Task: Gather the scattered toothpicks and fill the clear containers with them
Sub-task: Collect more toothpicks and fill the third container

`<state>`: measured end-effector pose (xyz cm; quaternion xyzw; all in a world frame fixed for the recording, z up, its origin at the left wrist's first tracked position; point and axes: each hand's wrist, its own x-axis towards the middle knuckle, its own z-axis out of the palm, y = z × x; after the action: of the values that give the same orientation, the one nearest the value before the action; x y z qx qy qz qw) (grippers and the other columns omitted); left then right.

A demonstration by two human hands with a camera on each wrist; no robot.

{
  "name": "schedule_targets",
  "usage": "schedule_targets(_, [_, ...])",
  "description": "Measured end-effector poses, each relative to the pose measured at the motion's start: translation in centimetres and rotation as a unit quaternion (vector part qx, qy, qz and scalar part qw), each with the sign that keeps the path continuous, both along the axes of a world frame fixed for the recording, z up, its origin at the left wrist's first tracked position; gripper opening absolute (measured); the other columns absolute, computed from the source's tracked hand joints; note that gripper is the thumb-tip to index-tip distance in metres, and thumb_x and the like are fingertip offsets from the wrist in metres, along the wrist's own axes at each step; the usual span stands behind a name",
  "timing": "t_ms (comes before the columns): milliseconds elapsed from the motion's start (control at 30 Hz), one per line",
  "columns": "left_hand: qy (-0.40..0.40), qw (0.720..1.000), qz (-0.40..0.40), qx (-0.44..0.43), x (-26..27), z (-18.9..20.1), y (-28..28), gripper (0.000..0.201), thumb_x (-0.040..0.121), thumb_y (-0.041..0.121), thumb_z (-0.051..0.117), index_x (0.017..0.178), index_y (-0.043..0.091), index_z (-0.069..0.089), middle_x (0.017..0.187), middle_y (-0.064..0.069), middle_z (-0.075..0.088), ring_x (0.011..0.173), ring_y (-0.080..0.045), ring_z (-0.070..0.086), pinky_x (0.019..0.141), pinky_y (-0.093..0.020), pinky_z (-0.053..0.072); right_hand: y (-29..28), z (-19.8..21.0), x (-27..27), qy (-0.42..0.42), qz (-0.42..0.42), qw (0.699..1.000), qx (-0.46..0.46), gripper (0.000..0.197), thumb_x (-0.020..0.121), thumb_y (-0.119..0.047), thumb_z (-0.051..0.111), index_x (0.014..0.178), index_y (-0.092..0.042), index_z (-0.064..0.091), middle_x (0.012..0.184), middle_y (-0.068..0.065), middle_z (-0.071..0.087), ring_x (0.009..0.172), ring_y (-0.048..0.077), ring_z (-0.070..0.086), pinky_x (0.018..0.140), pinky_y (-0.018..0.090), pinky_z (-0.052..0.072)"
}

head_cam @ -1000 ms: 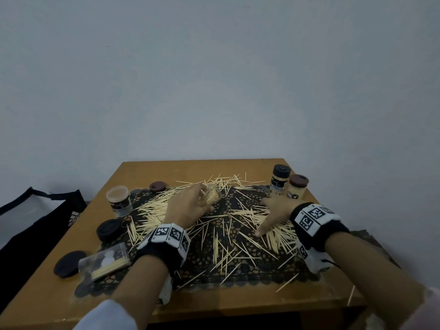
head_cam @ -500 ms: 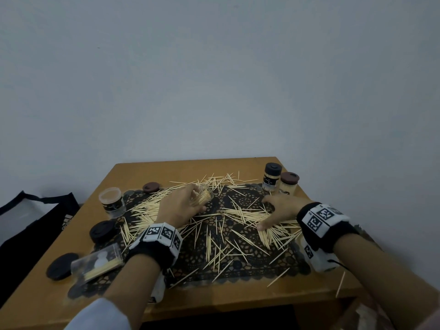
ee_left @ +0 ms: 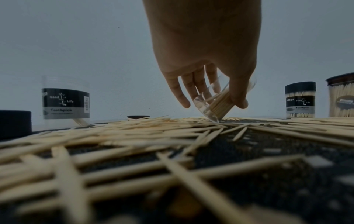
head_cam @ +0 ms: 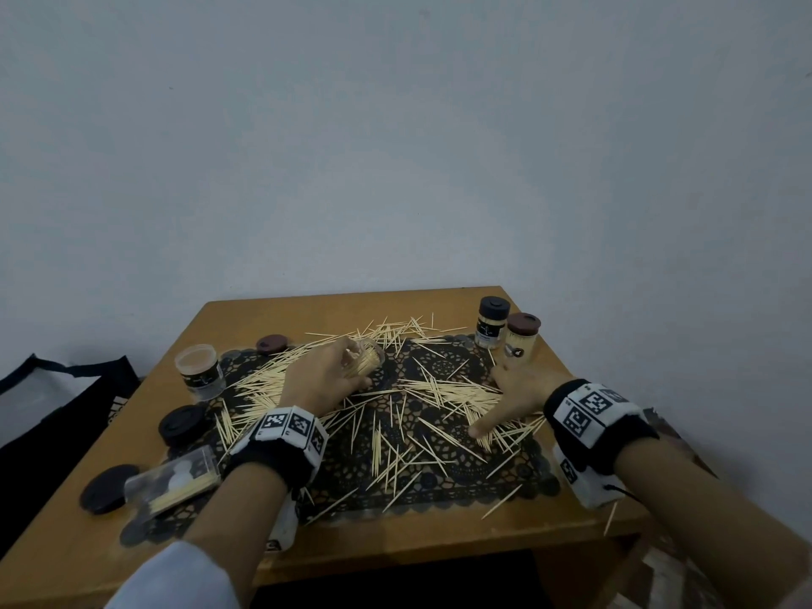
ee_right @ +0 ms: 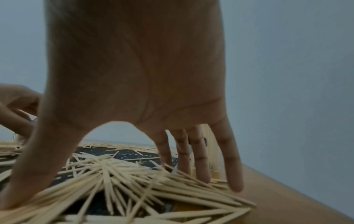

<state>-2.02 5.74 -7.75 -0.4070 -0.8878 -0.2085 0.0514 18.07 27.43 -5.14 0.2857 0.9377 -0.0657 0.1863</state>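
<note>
Spread wide, the right hand (head_cam: 512, 395) presses thumb and fingertips (ee_right: 234, 186) down on a thick drift of toothpicks (head_cam: 457, 391) at the right side of the dark lace mat (head_cam: 439, 481) — set, I'd judge, to rake them into one bundle. Across the mat, the left hand (head_cam: 323, 375) curls thumb and fingers round a small clear container (ee_left: 214, 104), tipped with its base corner touching the mat and already partly filled, probably tilted so sticks slide in lengthwise. Further off, an open clear jar (head_cam: 200, 371) stands at the left with loose lids nearby; two capped, full jars (head_cam: 505, 329) wait at the far right of the table (head_cam: 439, 551) — out of the way.
</note>
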Motion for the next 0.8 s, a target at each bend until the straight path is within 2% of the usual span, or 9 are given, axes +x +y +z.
schedule_targets(100, [0.000,1.000,0.002,-0.002,0.1,0.1,0.0,0.055,0.078,0.054,0.073,0.123,0.027,0.055,0.114,0.006,0.068,0.103,-0.015,0.062,0.082,-0.032,0.050,-0.3,0.0,0.1,0.016,-0.014,0.999,-0.033,0.117,0.059,-0.075,0.071,0.147,-0.013,0.026,0.155,0.009,0.024,0.138,0.027,0.031,0.111,0.044,0.033])
schedule_targets(200, [0.000,1.000,0.004,-0.010,0.1,0.1,0.0,0.055,0.078,0.054,0.072,0.124,0.027,0.055,0.115,0.007,0.067,0.103,-0.015,0.062,0.081,-0.031,0.049,-1.0,0.2,-0.1,0.035,-0.002,0.999,-0.037,0.092,0.066,-0.062,0.075,0.134,-0.011,0.041,0.129,0.005,0.047,0.111,0.020,0.046,0.092,0.035,0.045])
schedule_targets(300, [0.002,1.000,0.002,-0.012,0.1,0.2,0.0,0.056,0.079,0.053,0.072,0.124,0.027,0.054,0.115,0.007,0.067,0.103,-0.014,0.062,0.078,-0.030,0.048,-1.9,0.5,-0.3,0.041,0.022,0.999,-0.023,0.069,0.073,-0.053,0.074,0.120,-0.010,0.048,0.105,0.001,0.043,0.094,0.016,0.044,0.074,0.030,0.041])
schedule_targets(367, [0.001,1.000,0.003,-0.009,0.1,0.2,0.0,0.055,0.079,0.053,0.073,0.123,0.027,0.055,0.114,0.007,0.068,0.102,-0.014,0.062,0.077,-0.029,0.047,-2.2,0.4,-0.5,0.050,0.025,0.998,-0.021,0.043,0.074,-0.044,0.076,0.092,-0.013,0.051,0.088,0.000,0.044,0.077,0.014,0.043,0.060,0.027,0.036])
schedule_targets(400, [-0.001,1.000,0.002,-0.008,0.1,0.2,0.0,0.054,0.079,0.052,0.073,0.123,0.027,0.055,0.113,0.007,0.068,0.101,-0.014,0.062,0.077,-0.029,0.048,-2.3,0.2,-0.5,0.061,0.024,0.998,-0.024,0.038,0.074,-0.038,0.077,0.078,-0.015,0.047,0.078,0.000,0.042,0.067,0.014,0.040,0.054,0.026,0.031])
schedule_targets(433, [-0.002,1.000,0.000,-0.008,0.1,0.2,0.0,0.054,0.078,0.052,0.073,0.123,0.027,0.055,0.113,0.007,0.068,0.101,-0.014,0.062,0.078,-0.029,0.049,-2.4,0.0,-0.4,0.072,0.023,0.997,-0.027,0.038,0.073,-0.032,0.077,0.072,-0.016,0.043,0.072,0.001,0.041,0.062,0.014,0.037,0.051,0.028,0.028])
schedule_targets(500, [-0.004,1.000,-0.003,-0.010,0.2,0.2,0.0,0.055,0.078,0.052,0.073,0.123,0.026,0.054,0.113,0.007,0.068,0.101,-0.014,0.062,0.079,-0.029,0.049,-2.7,0.0,-0.5,0.089,0.018,0.995,-0.027,0.031,0.074,-0.026,0.077,0.081,-0.012,0.051,0.080,0.004,0.051,0.069,0.016,0.045,0.056,0.031,0.036])
schedule_targets(600, [-0.005,1.000,-0.003,-0.006,0.2,0.2,0.0,0.054,0.078,0.052,0.073,0.123,0.026,0.055,0.113,0.007,0.068,0.101,-0.013,0.062,0.078,-0.029,0.048,-2.9,0.2,-0.4,0.107,0.020,0.994,-0.028,0.037,0.075,-0.023,0.076,0.103,-0.009,0.057,0.102,0.006,0.059,0.087,0.019,0.054,0.068,0.031,0.045])
schedule_targets(800, [-0.011,1.000,-0.004,-0.004,0.1,0.2,0.0,0.055,0.078,0.052,0.074,0.123,0.027,0.055,0.113,0.008,0.068,0.100,-0.013,0.062,0.079,-0.030,0.049,-2.7,0.0,-0.3,0.127,0.044,0.990,0.033,0.034,0.081,-0.025,0.072,0.108,-0.010,0.060,0.107,0.006,0.061,0.095,0.022,0.058,0.072,0.032,0.046])
